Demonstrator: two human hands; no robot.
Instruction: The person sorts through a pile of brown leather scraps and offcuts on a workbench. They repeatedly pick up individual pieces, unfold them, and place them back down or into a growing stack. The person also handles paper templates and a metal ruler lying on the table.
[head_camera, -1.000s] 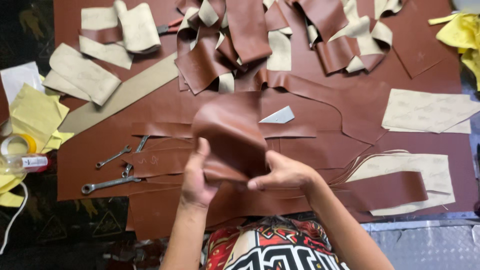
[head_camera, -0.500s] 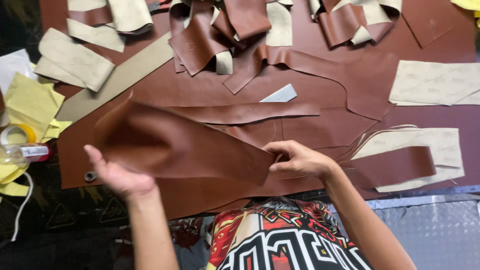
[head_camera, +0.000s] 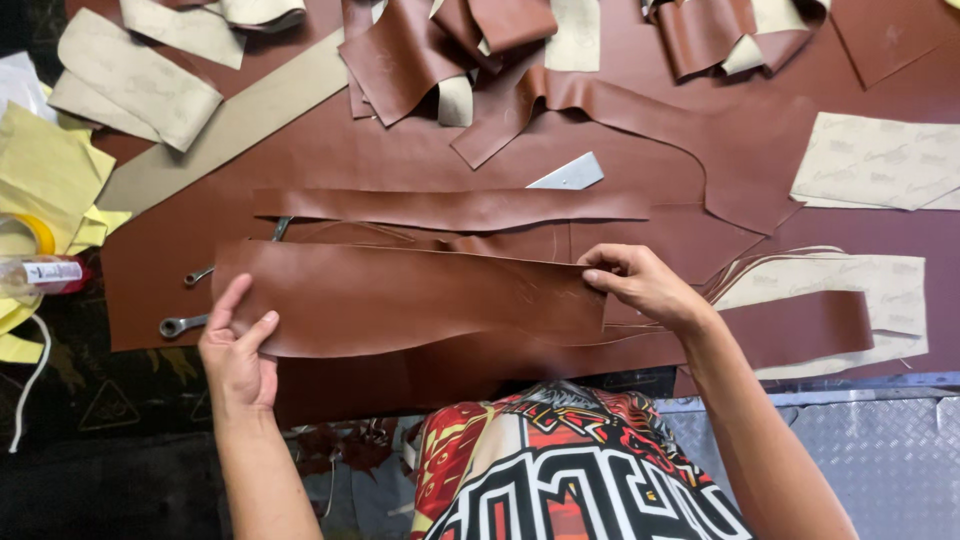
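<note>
I see the big brown leather sheet (head_camera: 400, 150) covering most of the worktable, with its front edge overhanging toward me. On it, near the front edge, lies the wide brown leather panel (head_camera: 410, 298), stretched flat from left to right. Above that sits a long narrow leather strip (head_camera: 450, 208), and another curved strip (head_camera: 800, 320) lies toward the right front corner over cream paper patterns (head_camera: 880, 290). More cream pattern pieces (head_camera: 135, 80) sit at the back left corner, with curled leather offcuts (head_camera: 440, 50) along the back edge.

My left hand (head_camera: 238, 352) grips the panel's left end, thumb on top, fingers under the edge. My right hand (head_camera: 645, 285) pinches the panel's right end with bent fingers, holding it taut.

Smaller things: yellow cloths (head_camera: 40, 170) and a clear bottle (head_camera: 40, 272) by the left edge, a steel ruler (head_camera: 568, 174) poking out behind the narrow strip, and two wrenches (head_camera: 185, 322) partly under the panel's left end.

My judgement on risks: the panel could crease or slide if either pinch loosens, since only its ends are held. The wrenches under it might mark the leather if I press down there. The loose strips nearby could get dragged along with the panel.
</note>
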